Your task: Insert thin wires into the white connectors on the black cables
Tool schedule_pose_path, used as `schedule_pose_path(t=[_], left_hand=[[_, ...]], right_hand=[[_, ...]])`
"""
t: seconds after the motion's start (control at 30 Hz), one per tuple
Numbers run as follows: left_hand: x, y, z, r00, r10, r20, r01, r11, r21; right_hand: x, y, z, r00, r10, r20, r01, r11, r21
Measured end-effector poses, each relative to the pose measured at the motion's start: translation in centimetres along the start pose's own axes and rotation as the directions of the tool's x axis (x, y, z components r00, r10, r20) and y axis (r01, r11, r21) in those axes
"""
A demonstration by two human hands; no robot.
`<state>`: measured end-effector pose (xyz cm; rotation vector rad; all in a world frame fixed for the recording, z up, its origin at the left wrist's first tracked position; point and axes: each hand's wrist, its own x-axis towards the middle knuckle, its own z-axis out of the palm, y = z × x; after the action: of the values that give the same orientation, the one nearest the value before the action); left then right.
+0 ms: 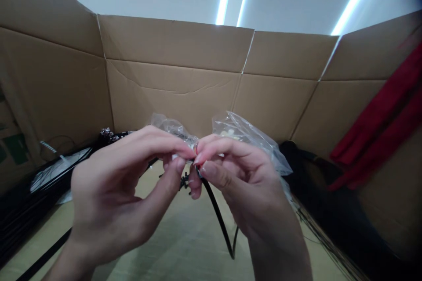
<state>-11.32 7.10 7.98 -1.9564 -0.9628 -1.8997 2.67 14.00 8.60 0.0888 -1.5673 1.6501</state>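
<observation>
My left hand (125, 184) and my right hand (237, 180) meet in front of me, fingertips pinched together on a small clear plastic bag (244, 134). The crinkled bag sticks up behind both hands and holds small pale parts. A thin black cable (219, 217) hangs down from the pinch point between my fingers and loops back up near my right wrist. Something small and red shows at the fingertips, too small to name.
Tall cardboard walls (174, 70) enclose the space on three sides. Black cable bundles (49, 175) lie at the left, dark material (316, 180) at the right, with red fabric (379, 123) hanging on the right wall. The floor is cardboard (184, 246).
</observation>
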Motion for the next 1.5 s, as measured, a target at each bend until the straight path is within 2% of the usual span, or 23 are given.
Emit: schedule_pose_path(t=[0.17, 0.27, 0.37, 0.43, 0.57, 0.8, 1.0, 1.07, 1.17, 1.23, 1.3, 1.4, 1.47, 1.5], left_hand=[[0.1, 0.1, -0.8, 0.995, -0.085, 0.054, 0.089, 0.993, -0.083], [-0.1, 0.1, -1.1, 0.990, -0.121, 0.069, 0.128, 0.986, -0.110], [-0.3, 0.4, -1.1, 0.977, -0.170, 0.129, 0.189, 0.971, -0.148], [-0.4, 0.6, -1.0, 0.970, -0.193, 0.148, 0.216, 0.963, -0.160], [-0.4, 0.7, -0.8, 0.968, -0.231, 0.101, 0.245, 0.958, -0.149], [-0.1, 0.7, -0.5, 0.947, -0.294, 0.127, 0.315, 0.927, -0.203], [0.3, -0.1, -0.7, 0.898, -0.395, 0.191, 0.438, 0.834, -0.335], [0.4, -0.4, -0.5, 0.882, -0.421, 0.210, 0.471, 0.798, -0.377], [0.7, -0.6, -0.2, 0.864, -0.440, 0.245, 0.504, 0.754, -0.422], [0.8, -0.6, -0.2, 0.844, -0.459, 0.276, 0.535, 0.708, -0.461], [0.7, -0.6, -0.2, 0.826, -0.479, 0.298, 0.562, 0.656, -0.504], [0.3, -0.5, -0.6, 0.812, -0.490, 0.316, 0.579, 0.615, -0.535], [0.0, -0.4, -0.8, 0.817, -0.484, 0.314, 0.576, 0.654, -0.490], [0.0, -0.3, -0.8, 0.837, -0.470, 0.280, 0.547, 0.714, -0.438]], right_hand=[[-0.3, -0.8, -0.2, 0.999, -0.044, -0.003, 0.041, 0.969, -0.245], [-0.7, -1.2, -0.1, 0.997, -0.078, 0.028, 0.082, 0.927, -0.367], [-0.9, -1.3, 0.2, 0.995, -0.088, 0.037, 0.095, 0.884, -0.458], [-0.9, -1.3, 0.3, 0.991, -0.127, 0.052, 0.135, 0.838, -0.529], [-1.1, -1.5, 0.5, 0.977, -0.203, 0.071, 0.199, 0.724, -0.660], [-1.7, -1.5, 1.0, 0.945, -0.319, 0.069, 0.252, 0.581, -0.774], [-2.0, -0.9, 1.8, 0.917, -0.395, -0.052, 0.214, 0.597, -0.773], [-1.8, -0.7, 2.2, 0.886, -0.451, -0.111, 0.191, 0.571, -0.798], [-1.7, -0.5, 2.6, 0.834, -0.531, -0.151, 0.147, 0.477, -0.866], [-1.7, -0.6, 2.8, 0.796, -0.597, -0.101, 0.178, 0.390, -0.903], [-1.7, -0.6, 2.9, 0.759, -0.652, -0.002, 0.241, 0.283, -0.928], [-1.9, -0.2, 3.2, 0.656, -0.741, 0.143, 0.320, 0.102, -0.942], [-2.3, 0.5, 3.1, 0.583, -0.795, 0.168, 0.320, 0.034, -0.947], [-2.7, 1.0, 2.9, 0.571, -0.804, 0.166, 0.318, 0.031, -0.947]])
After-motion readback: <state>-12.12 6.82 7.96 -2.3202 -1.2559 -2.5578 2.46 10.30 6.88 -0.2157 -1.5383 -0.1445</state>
